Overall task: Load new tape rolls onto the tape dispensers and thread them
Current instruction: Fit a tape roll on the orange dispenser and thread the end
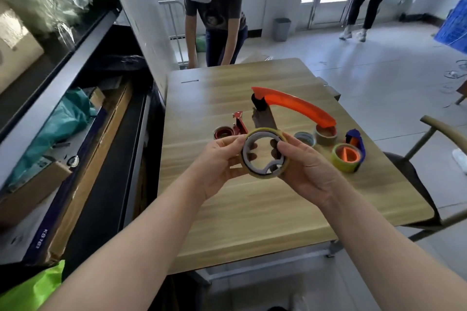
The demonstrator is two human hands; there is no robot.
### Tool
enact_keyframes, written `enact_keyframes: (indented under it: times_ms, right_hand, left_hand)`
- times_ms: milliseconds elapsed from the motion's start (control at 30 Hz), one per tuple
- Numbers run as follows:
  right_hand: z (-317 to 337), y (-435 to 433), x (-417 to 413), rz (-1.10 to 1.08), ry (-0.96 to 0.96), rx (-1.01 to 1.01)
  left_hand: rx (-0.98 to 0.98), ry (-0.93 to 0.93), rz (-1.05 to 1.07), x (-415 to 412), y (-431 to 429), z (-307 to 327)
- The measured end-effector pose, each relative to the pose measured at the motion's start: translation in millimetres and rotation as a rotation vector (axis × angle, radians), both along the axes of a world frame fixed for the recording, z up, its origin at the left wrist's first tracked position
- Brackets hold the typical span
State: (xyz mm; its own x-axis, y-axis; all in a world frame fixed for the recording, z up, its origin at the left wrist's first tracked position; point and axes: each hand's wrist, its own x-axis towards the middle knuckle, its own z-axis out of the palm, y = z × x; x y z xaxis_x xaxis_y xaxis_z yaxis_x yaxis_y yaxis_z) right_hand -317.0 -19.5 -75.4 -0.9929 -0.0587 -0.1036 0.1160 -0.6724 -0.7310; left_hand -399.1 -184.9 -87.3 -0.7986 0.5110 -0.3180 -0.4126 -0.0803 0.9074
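Observation:
Above the wooden table [252, 209] I hold a tape dispenser with a grey hub ring [246, 149], a yellowish clear tape roll [262, 175] around it and a long orange handle [298, 106] arching up and right. My left hand [217, 166] grips the roll's left side, fingers showing through the hub. My right hand [305, 171] grips its right side. A strip of tape [264, 118] rises from the roll toward the black roller under the handle.
On the table behind lie a red metal dispenser [238, 124] with a roll [223, 133], two loose rolls [304, 137] [326, 135], and a blue dispenser [355, 141] loaded with yellow-green tape [346, 158]. A person bends at the far end. Shelving stands left, a chair right.

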Motion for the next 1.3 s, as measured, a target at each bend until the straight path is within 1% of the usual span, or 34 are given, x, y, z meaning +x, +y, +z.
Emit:
enact_keyframes:
  times_ms: [133,233,333,467,533,567,600,700,767,833,967,1000,1067,1100,1167,1233,1300]
  right_hand:
    - [-6,11,-8,0.032,-0.049,0.093]
    - [-6,17,-14,0.016,-0.078,0.139]
    - [-5,23,-19,0.009,-0.083,0.187]
    - [-9,31,-27,-0.037,-0.091,0.233]
    - [-11,35,-30,-0.064,-0.093,0.248]
    - [-13,37,-30,-0.072,-0.093,0.264]
    - [-13,39,-32,-0.073,-0.085,0.293]
    - [-9,43,-38,-0.056,-0.029,0.441]
    - [-5,44,-43,-0.066,-0.006,0.497]
    - [-5,48,-46,-0.077,0.007,0.498]
    - [-11,60,-51,-0.072,0.031,0.43]
    - [-12,63,-53,-0.067,0.032,0.429]
    - [-12,70,-56,-0.021,0.034,0.389]
    - [-11,75,-57,0.019,0.038,0.324]
    - [-9,84,-58,0.086,0.037,0.129]
    - [-7,89,-60,0.1,0.003,-0.041]
    - [-8,92,-61,0.087,-0.021,-0.151]
  left_hand:
    - [-0.004,-0.001,-0.011,-7,-2,2]
    - [-0.094,0.05,-0.02,-9,10,14]
    - [-0.205,0.098,0.057,-7,26,21]
    - [-0.268,0.064,0.133,-6,44,25]
    - [-0.329,0.06,0.157,-7,51,26]
    - [-0.394,0.086,0.169,-8,54,26]
    - [-0.491,0.153,0.174,-9,57,27]
    - [-0.77,0.399,0.156,-10,65,34]
    - [-0.868,0.446,0.163,-8,71,41]
    - [-0.856,0.381,0.177,-12,75,44]
    - [-0.592,0.055,0.176,-14,76,42]
    - [-0.558,0.025,0.146,-13,75,41]
    - [-0.554,0.03,0.095,-13,72,40]
    - [-0.552,0.031,0.093,-15,70,41]
    - [-0.521,0.034,0.123,-18,67,45]
    - [-0.45,0.108,0.158,-20,66,46]
    - [-0.384,0.178,0.136,-18,69,49]
